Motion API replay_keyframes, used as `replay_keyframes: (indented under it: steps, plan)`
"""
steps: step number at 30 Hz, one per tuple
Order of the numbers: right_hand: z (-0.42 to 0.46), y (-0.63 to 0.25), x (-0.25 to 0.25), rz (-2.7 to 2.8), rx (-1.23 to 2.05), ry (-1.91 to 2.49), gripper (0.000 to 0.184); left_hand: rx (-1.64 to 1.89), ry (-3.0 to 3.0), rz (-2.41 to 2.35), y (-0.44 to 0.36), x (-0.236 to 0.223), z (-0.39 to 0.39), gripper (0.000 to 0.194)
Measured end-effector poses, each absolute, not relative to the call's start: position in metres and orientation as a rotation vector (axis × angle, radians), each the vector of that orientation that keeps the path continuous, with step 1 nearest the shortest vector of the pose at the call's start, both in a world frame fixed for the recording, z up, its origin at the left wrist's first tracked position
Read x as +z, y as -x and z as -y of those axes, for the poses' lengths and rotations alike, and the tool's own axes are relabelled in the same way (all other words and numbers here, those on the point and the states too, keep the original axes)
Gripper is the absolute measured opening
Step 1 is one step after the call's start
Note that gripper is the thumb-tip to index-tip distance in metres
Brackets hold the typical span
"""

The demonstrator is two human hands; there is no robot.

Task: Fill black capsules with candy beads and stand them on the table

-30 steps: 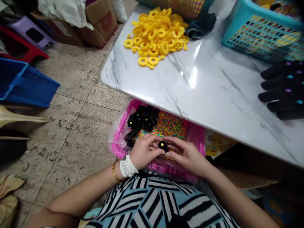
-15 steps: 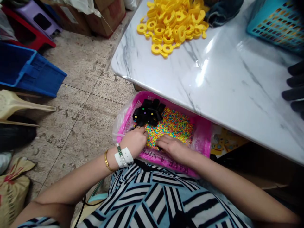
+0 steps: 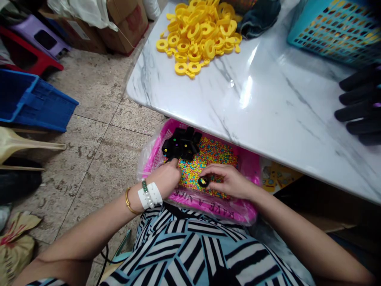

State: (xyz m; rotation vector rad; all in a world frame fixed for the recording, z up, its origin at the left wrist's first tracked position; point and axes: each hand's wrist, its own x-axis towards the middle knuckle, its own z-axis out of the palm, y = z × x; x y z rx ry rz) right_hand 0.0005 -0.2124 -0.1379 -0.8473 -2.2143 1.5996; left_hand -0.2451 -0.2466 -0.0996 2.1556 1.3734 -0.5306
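Head view: right hand (image 3: 230, 181) holds round black piece with yellow dot (image 3: 203, 181), on its left-hand-facing side, over multicoloured beads (image 3: 218, 155) in pink plastic basket (image 3: 252, 165); left hand (image 3: 166, 177) nearer black cylinder heap (image 3: 179, 149), grip hidden.

Floor (image 3: 98, 87): speckled tile, greyish-beige, dark blotches, thin dark joints. Tabletop (image 3: 274, 107): white, grey marble-like veining, rounded near-left corner, bright streak of reflected light (image 3: 246, 93) near its middle. Dark shadow under it at right. Upper left: purple stool (image 3: 26, 28) beside red plastic furniture (image 3: 44, 59), cardboard box (image 3: 127, 33), white sheeting (image 3: 86, 14). Left edge: blue crate (image 3: 50, 107), cream plastic furniture (image 3: 13, 141), cut off by frame. Lower left: tan sack (image 3: 19, 244).
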Motion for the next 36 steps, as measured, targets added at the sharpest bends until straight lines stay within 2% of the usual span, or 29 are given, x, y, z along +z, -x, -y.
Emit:
replay_keyframes:
  steps: [4, 8, 10, 12, 15, 18, 21, 25, 29, 32, 36]
  plan:
    - [0.213, 0.008, -0.151, 2.706, 0.956, 0.895, 0.022, -0.332, -2.126, -1.468, 0.239, -0.1, 0.248, 0.023]
    - [0.226, 0.026, -0.154, 3.042, 0.646, 0.826, 0.018, -0.257, -2.062, -1.507, 0.235, -0.103, 0.25, 0.024]
    - [0.229, 0.03, -0.153, 3.07, 0.674, 0.766, 0.017, -0.242, -2.036, -1.514, 0.236, -0.105, 0.251, 0.023]
    - [0.229, 0.026, -0.151, 2.94, 0.841, 0.778, 0.018, -0.186, -2.017, -1.53, 0.24, -0.107, 0.253, 0.025]
    - [0.225, 0.01, -0.146, 2.506, 1.208, 0.895, 0.027, -0.056, -1.983, -1.535, 0.249, -0.108, 0.256, 0.027]
    - [0.227, -0.004, -0.135, 2.102, 1.479, 1.044, 0.026, 0.086, -1.952, -1.467, 0.252, -0.108, 0.256, 0.03]
    - [0.233, -0.012, -0.117, 1.941, 1.544, 1.099, 0.023, 0.182, -1.939, -1.373, 0.245, -0.106, 0.251, 0.033]
    - [0.239, -0.032, -0.08, 1.907, 1.181, 1.146, 0.022, 0.234, -1.956, -1.269, 0.232, -0.103, 0.246, 0.036]
    - [0.239, -0.066, -0.051, 1.582, 0.745, 1.467, 0.027, 0.292, -1.99, -1.249, 0.225, -0.111, 0.245, 0.031]
    - [0.228, -0.09, -0.043, 1.325, 0.514, 1.679, 0.032, 0.321, -2.005, -1.231, 0.217, -0.119, 0.243, 0.029]
    - [0.194, -0.121, -0.039, 1.31, 0.242, 1.896, 0.033, 0.333, -2.028, -1.181, 0.201, -0.116, 0.24, 0.029]
